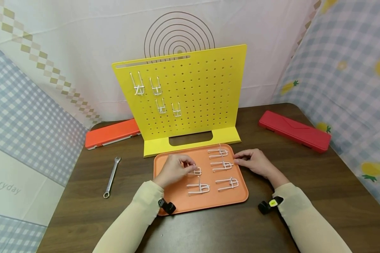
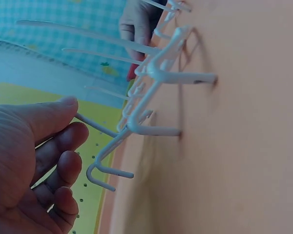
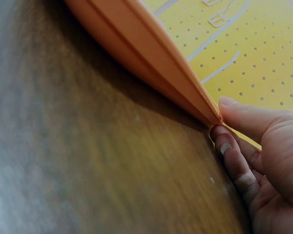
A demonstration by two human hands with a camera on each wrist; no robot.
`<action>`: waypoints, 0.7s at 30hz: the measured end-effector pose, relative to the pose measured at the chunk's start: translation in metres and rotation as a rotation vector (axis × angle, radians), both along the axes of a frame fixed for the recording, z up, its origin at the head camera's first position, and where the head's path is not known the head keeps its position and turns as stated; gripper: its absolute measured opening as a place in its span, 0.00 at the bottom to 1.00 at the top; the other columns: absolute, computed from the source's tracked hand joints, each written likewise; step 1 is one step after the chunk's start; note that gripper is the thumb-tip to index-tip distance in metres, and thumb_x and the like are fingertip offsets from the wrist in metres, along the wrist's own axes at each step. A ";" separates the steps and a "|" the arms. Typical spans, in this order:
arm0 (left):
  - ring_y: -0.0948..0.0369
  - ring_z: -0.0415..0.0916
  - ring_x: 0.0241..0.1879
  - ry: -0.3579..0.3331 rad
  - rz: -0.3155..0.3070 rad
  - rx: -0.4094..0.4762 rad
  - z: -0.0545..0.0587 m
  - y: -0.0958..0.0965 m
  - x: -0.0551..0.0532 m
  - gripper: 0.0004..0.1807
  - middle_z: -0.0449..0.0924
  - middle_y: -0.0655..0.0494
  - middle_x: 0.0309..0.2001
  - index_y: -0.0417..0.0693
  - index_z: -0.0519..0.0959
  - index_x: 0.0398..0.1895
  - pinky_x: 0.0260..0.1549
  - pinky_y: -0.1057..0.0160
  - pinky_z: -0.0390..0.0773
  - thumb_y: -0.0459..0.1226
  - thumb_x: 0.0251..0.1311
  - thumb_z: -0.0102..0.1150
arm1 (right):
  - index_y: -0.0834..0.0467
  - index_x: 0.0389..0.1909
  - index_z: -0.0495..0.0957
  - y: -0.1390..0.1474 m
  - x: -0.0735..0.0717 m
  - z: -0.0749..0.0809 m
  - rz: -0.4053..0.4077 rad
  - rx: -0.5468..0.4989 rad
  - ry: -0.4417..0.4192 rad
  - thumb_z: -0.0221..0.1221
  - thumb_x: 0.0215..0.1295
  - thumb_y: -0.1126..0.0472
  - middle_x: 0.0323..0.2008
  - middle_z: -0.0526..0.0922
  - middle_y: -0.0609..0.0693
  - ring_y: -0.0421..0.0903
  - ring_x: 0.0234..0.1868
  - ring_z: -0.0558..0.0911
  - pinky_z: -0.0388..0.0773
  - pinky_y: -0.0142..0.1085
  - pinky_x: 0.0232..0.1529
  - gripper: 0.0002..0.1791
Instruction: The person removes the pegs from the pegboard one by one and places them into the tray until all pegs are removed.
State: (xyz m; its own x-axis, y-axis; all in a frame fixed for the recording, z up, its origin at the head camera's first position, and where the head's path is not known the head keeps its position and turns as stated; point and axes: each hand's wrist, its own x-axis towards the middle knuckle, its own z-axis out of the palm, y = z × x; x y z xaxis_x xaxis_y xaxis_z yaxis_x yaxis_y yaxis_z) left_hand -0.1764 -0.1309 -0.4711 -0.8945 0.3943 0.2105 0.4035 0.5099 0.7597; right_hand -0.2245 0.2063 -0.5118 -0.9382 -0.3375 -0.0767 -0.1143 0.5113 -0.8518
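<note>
My left hand [image 1: 175, 170] is over the left half of the orange tray [image 1: 177, 202]. Its thumb and forefinger pinch one prong of a white wire pegboard hook [image 2: 106, 149], whose bent end hangs free in the left wrist view. Several more white hooks, such as the nearest one [image 1: 204, 190], lie on the tray. At the tray's right edge, my right hand [image 1: 254, 162] grips the rim, thumb above and fingers beneath in the right wrist view. Behind the tray stands a yellow pegboard [image 1: 202, 95] with several white hooks [image 1: 156, 90] on its left part.
A wrench [image 1: 112, 177] lies on the dark wooden table [image 1: 215, 232] to the left. An orange-red case [image 1: 114, 133] sits behind it, partly hidden by the pegboard. To the right at the back is a red case [image 1: 294, 130]. Patterned cloth hangs around the table.
</note>
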 end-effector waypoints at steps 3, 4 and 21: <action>0.66 0.73 0.25 0.000 0.000 0.008 -0.003 0.001 0.000 0.02 0.80 0.69 0.25 0.53 0.86 0.28 0.21 0.66 0.72 0.36 0.57 0.68 | 0.52 0.43 0.86 0.000 0.000 0.000 0.001 -0.004 0.000 0.68 0.58 0.50 0.39 0.85 0.48 0.48 0.39 0.80 0.78 0.37 0.38 0.14; 0.67 0.73 0.25 0.002 0.002 0.008 -0.004 0.001 0.000 0.02 0.80 0.69 0.25 0.53 0.86 0.28 0.21 0.66 0.72 0.36 0.57 0.68 | 0.52 0.43 0.86 0.000 0.000 0.000 0.001 -0.004 0.001 0.68 0.58 0.50 0.39 0.85 0.48 0.47 0.39 0.80 0.78 0.37 0.38 0.14; 0.66 0.73 0.24 0.012 0.001 -0.004 -0.006 0.000 0.002 0.03 0.79 0.71 0.24 0.57 0.86 0.27 0.21 0.66 0.72 0.39 0.57 0.68 | 0.51 0.43 0.86 0.000 0.000 0.001 0.000 -0.002 -0.001 0.68 0.58 0.49 0.40 0.85 0.48 0.47 0.40 0.80 0.78 0.37 0.39 0.15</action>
State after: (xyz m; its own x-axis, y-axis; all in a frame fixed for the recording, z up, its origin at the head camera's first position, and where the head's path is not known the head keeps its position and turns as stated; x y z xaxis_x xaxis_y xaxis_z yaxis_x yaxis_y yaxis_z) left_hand -0.1745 -0.1312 -0.4766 -0.8921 0.3946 0.2200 0.4125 0.5129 0.7529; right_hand -0.2244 0.2068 -0.5112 -0.9380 -0.3380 -0.0769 -0.1137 0.5096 -0.8528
